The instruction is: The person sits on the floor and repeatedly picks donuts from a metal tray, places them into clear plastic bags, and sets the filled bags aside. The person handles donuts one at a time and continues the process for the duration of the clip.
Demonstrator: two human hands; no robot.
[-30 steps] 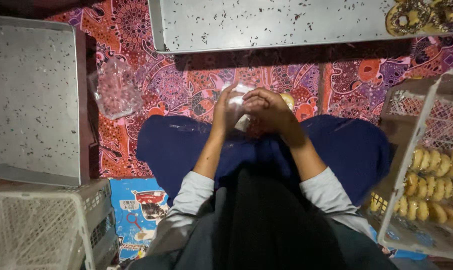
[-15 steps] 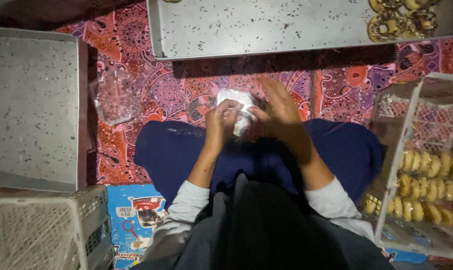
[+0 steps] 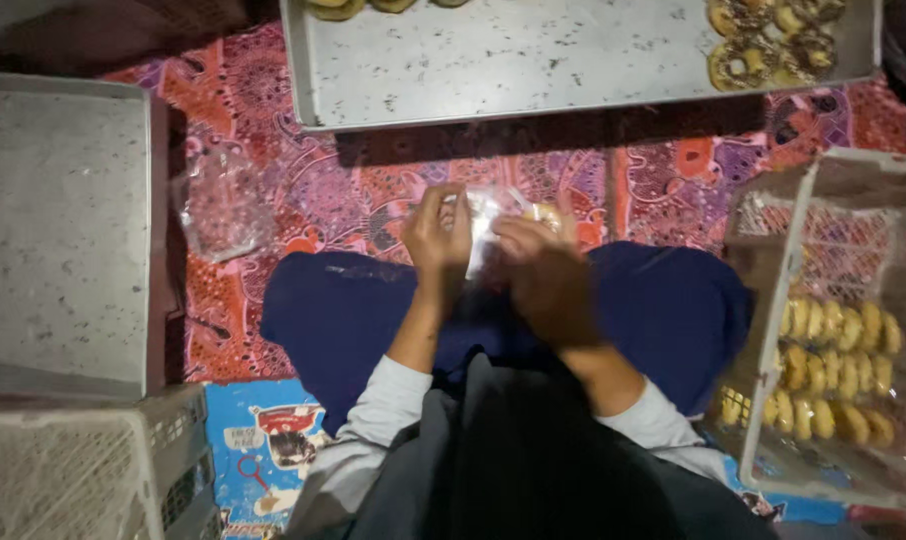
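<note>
- Your left hand (image 3: 438,235) is pinching the clear plastic bag (image 3: 485,225) — fingers closed on its edge.
- Your right hand (image 3: 543,275) is gripping the bagged doughnut (image 3: 545,213) above your lap.

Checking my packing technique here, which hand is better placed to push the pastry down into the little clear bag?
Probably the right hand: it sits at the yellowish pastry, while the left hand pinches the clear bag.

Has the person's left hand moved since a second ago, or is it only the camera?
Cannot tell. The left hand sits just as close to the person's blue lap; the big metal tray slid down the picture, so the camera tilted.
</note>
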